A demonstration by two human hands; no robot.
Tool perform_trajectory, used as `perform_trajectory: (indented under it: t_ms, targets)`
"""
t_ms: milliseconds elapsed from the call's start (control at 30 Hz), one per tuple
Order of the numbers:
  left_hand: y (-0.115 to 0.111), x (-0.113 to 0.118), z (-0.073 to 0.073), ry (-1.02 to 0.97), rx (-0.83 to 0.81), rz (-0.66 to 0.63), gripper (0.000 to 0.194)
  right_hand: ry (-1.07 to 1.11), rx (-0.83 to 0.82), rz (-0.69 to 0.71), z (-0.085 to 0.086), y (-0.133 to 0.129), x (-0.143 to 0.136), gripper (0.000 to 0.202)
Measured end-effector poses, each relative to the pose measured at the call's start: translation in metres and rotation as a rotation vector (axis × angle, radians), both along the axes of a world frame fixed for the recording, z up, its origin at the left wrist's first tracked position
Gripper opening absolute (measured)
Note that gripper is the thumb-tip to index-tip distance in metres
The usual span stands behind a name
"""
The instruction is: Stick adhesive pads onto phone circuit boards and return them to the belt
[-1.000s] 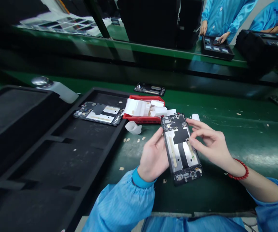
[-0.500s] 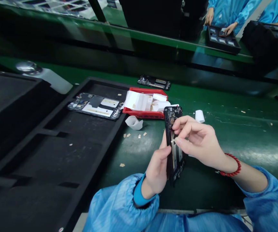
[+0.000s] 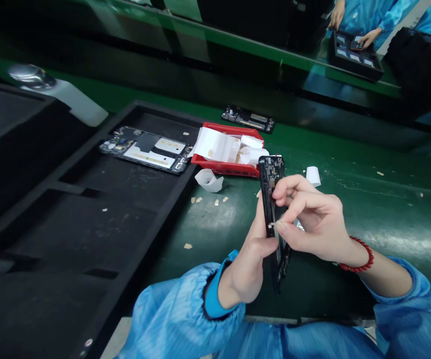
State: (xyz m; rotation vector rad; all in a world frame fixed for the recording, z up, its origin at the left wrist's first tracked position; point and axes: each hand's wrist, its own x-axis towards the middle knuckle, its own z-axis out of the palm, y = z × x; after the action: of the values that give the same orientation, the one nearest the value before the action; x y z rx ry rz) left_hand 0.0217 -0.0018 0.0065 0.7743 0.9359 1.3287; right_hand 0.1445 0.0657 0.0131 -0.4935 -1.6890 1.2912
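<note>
A black phone chassis [image 3: 271,177] with exposed circuitry stands tilted nearly on edge in my left hand [image 3: 251,264]. The thumb lies on its near edge and the other fingers are behind it, out of sight. My right hand [image 3: 313,219] is at the chassis' open face, thumb and forefinger pinched on a tiny pale strip [image 3: 271,225]. Just beyond, a red tray [image 3: 230,168] holds white backing paper [image 3: 219,144]. A curled piece of white paper [image 3: 208,180] sits in front of it.
At left, a black compartment tray [image 3: 125,209] carries another phone chassis [image 3: 148,152]. One more chassis [image 3: 248,118] lies behind the red tray. Small tan scraps [image 3: 188,246] dot the green bench [image 3: 368,209]. Across the barrier, a co-worker's hand [image 3: 371,37] is over a black tray [image 3: 355,65].
The chassis has turned more edge-on, so less of its inner face shows. Both hands have shifted slightly right with it, the right hand still pinching. The camera view has moved a little.
</note>
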Motion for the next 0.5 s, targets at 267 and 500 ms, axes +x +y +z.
perform_trajectory:
  t_ms: [267,500]
  targets:
    - [0.005,-0.001,-0.007,-0.012,0.070,-0.023,0.061,-0.045,0.017,-0.019,0.002,-0.001,0.002,0.015]
    - [0.006,-0.003,-0.008,-0.018,0.118,-0.034,0.057,-0.016,-0.018,-0.004,0.001,-0.002,0.002,0.014]
